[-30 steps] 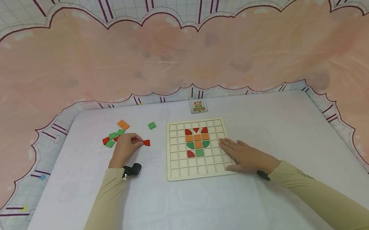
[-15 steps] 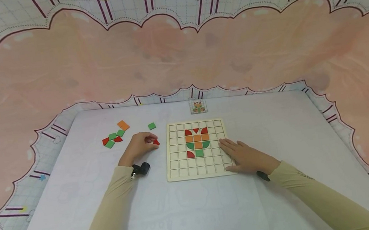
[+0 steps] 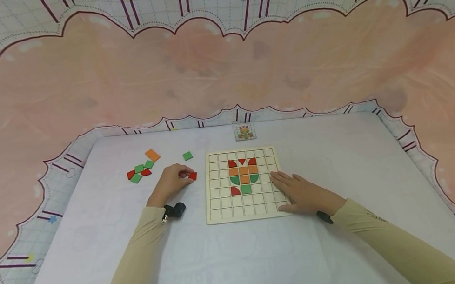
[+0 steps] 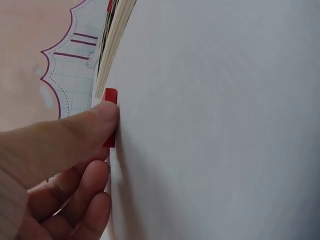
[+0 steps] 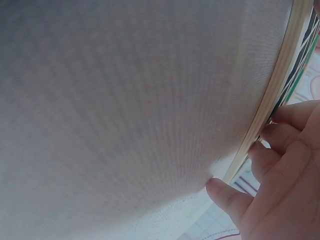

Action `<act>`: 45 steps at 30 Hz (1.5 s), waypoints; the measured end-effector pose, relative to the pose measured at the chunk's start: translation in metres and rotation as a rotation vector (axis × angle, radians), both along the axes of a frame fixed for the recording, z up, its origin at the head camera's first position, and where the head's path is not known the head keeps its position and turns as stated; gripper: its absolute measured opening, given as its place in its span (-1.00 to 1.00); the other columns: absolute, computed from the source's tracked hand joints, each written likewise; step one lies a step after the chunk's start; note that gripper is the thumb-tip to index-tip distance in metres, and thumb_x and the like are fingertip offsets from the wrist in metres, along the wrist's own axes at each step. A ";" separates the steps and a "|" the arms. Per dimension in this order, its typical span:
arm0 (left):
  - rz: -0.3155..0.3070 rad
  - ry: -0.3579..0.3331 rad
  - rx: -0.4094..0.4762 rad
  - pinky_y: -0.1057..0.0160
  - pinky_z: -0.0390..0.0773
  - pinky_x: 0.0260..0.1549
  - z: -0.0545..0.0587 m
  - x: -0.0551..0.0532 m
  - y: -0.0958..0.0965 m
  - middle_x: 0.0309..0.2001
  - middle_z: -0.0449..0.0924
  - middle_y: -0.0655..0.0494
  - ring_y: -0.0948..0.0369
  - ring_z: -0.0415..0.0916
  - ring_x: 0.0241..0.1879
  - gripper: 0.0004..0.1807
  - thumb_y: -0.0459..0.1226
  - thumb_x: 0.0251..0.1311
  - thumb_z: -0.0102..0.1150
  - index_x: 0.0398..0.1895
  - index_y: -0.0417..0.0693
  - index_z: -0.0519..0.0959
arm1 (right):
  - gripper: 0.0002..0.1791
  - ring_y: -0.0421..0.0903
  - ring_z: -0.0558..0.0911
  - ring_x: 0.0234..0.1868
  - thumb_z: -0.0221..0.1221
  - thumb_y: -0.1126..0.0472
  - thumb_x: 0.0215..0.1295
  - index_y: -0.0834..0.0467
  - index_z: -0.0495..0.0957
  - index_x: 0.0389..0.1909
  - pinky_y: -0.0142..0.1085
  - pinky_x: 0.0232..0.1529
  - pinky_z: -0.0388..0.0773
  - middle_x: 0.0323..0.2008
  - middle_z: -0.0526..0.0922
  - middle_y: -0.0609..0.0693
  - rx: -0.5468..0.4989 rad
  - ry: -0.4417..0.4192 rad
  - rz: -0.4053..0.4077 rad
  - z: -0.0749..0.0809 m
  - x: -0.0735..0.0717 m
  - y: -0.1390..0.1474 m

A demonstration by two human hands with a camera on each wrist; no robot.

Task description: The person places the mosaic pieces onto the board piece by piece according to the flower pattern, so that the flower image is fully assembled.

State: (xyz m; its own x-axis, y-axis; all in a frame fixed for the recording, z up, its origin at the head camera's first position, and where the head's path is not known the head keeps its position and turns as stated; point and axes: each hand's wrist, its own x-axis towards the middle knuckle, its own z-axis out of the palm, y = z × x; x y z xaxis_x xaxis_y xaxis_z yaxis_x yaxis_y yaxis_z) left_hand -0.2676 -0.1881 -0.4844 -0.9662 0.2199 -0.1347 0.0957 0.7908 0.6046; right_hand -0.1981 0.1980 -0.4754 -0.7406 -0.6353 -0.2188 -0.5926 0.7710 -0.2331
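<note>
Between thumb and fingertips, my left hand point(image 3: 169, 184) pinches a small red tile point(image 3: 192, 176) just left of the board. In the left wrist view this red tile point(image 4: 111, 94) stands edge-on at the thumb tip, close over the white cloth. The pale wooden grid board point(image 3: 219, 212) lies in the middle of the table, with red, orange and green tiles forming a flower shape in its cells. A separate red quarter-round tile point(image 3: 235, 191) sits beside a green square point(image 3: 246, 189) below the flower. My right hand point(image 3: 302, 193) rests on the board's right edge, fingers stretched out.
Left of the board lies a cluster of loose tiles, among them a green one point(image 3: 135, 178) and a red one point(image 3: 145, 172). Near them is an orange tile point(image 3: 152, 154). A single green tile point(image 3: 187, 156) lies apart. Behind the board is a small pattern card point(image 3: 245, 131).
My left hand has moved right, away from the loose tiles toward the board, carrying the red tile, then stayed nearly still while the tile turned in its fingers. The right hand has not moved.
</note>
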 end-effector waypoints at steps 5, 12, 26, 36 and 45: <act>0.017 -0.014 0.005 0.13 0.51 -0.07 0.002 0.003 0.002 -0.17 0.58 -0.06 0.08 0.45 -0.17 -0.73 -0.33 0.12 0.27 -0.08 -0.16 0.61 | -0.04 0.07 0.02 0.48 0.07 -0.24 0.25 0.19 -0.11 0.47 0.13 0.38 0.07 0.48 -0.03 0.12 0.004 0.003 0.003 -0.002 0.000 0.000; 0.047 -0.008 0.010 0.16 0.52 -0.09 0.004 0.007 0.007 -0.18 0.60 -0.06 0.09 0.46 -0.19 -0.71 -0.32 0.10 0.28 -0.08 -0.19 0.61 | -0.04 0.07 0.02 0.49 0.08 -0.23 0.25 0.19 -0.10 0.47 0.13 0.38 0.07 0.49 -0.03 0.12 0.004 0.003 0.001 -0.002 0.000 0.000; 0.097 0.008 0.059 0.20 0.51 -0.14 0.002 0.007 0.019 -0.19 0.59 -0.11 0.10 0.47 -0.22 -0.69 -0.32 0.12 0.27 -0.07 -0.25 0.59 | -0.05 0.09 0.02 0.48 0.08 -0.22 0.25 0.21 -0.07 0.46 0.14 0.38 0.07 0.48 -0.02 0.13 0.008 0.003 -0.001 0.002 0.002 -0.002; 0.006 0.059 0.180 0.26 0.54 -0.23 0.018 0.022 0.073 -0.25 0.64 -0.08 0.16 0.52 -0.30 -0.73 -0.32 0.06 0.32 -0.16 -0.27 0.63 | -0.05 0.09 0.01 0.49 0.08 -0.22 0.26 0.21 -0.08 0.46 0.14 0.38 0.06 0.48 -0.04 0.13 0.008 -0.012 -0.007 0.003 0.001 -0.002; -0.032 0.017 0.279 0.37 0.54 -0.30 0.016 0.039 0.124 -0.32 0.64 -0.01 0.24 0.51 -0.35 -0.78 -0.35 0.04 0.33 -0.22 -0.24 0.65 | -0.04 0.08 0.00 0.49 0.07 -0.25 0.25 0.19 -0.09 0.47 0.13 0.38 0.06 0.49 -0.05 0.12 0.023 -0.019 -0.003 0.003 0.000 -0.001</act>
